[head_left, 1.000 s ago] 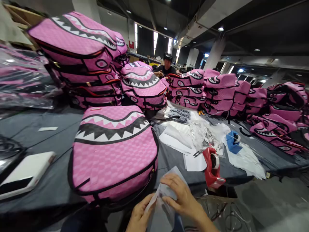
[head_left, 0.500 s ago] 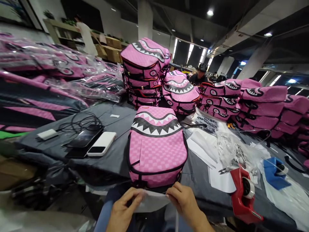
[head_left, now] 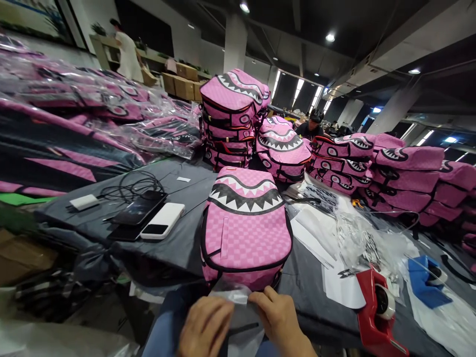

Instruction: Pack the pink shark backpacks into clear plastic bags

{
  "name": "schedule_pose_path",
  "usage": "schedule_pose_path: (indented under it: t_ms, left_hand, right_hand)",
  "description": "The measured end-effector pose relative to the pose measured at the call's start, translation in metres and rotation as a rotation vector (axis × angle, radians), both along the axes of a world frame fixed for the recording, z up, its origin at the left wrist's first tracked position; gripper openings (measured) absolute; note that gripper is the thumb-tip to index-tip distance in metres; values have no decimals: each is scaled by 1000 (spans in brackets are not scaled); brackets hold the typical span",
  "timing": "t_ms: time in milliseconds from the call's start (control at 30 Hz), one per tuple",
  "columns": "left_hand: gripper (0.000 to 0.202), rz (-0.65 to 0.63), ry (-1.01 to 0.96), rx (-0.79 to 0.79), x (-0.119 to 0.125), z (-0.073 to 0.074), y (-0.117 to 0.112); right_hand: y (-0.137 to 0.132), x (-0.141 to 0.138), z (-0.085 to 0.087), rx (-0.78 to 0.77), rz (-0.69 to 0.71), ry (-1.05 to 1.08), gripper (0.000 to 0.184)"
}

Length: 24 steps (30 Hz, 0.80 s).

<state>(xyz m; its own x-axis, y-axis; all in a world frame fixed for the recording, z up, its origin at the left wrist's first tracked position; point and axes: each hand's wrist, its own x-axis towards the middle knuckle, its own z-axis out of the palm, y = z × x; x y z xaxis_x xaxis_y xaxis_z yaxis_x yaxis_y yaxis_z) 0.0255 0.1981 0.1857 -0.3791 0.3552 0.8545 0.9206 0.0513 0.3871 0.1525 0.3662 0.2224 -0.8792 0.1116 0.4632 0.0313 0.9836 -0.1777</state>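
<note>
A pink backpack [head_left: 247,225] with a black-and-white shark-mouth print lies front up on the grey-covered table [head_left: 171,260], right before me. Below its near end, over my lap, hangs a translucent plastic bag [head_left: 240,325]. My right hand [head_left: 277,317] is closed, pinching that bag's upper edge between thumb and fingers. On the bag's left side is my left hand [head_left: 206,325], its fingers bent and blurred by motion; whether it grips the plastic I cannot tell.
On the left lie a white power bank [head_left: 163,220], a dark phone [head_left: 139,208] and a cable [head_left: 130,186]. At right are a red tape dispenser [head_left: 375,312], a blue dispenser [head_left: 427,280] and white papers [head_left: 342,285]. Stacked backpacks [head_left: 230,119] stand behind; wrapped ones [head_left: 122,99] fill the left.
The plastic bag, stretched flat between both hands before, now hangs lower from my right hand. My left hand has dropped and turned. The view has shifted slightly, moving the scene right and down.
</note>
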Motion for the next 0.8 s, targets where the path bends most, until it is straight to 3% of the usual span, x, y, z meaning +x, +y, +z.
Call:
schedule_pose_path:
  t_ms: [133,233,333,467,533,633,800]
  left_hand:
    - [21,-218,84,-12,1,5,25]
    - [18,-305,142,-52,-11,11,38]
    - [16,-361,202,-91,-22,9,38]
    - [17,-386,279,-89,-30,-8,28]
    - [23,-395,310,-128,-34,-19,22]
    - [36,-413,317,-153,-38,-29,16]
    - [57,-412,286,-150,-42,-32,11]
  right_hand:
    - [-5,-3,1,-5,-24,-9,22]
    - [-8,5,9,-175,-63,-67,31]
    - [-9,25,12,-341,-248,-191,40]
    - [-3,58,8,-513,-447,-289,15]
    - [5,69,7,-713,-440,-242,9]
    - [23,68,7,-940,-405,-60,17]
    - [52,28,5,-1130,-280,185,24]
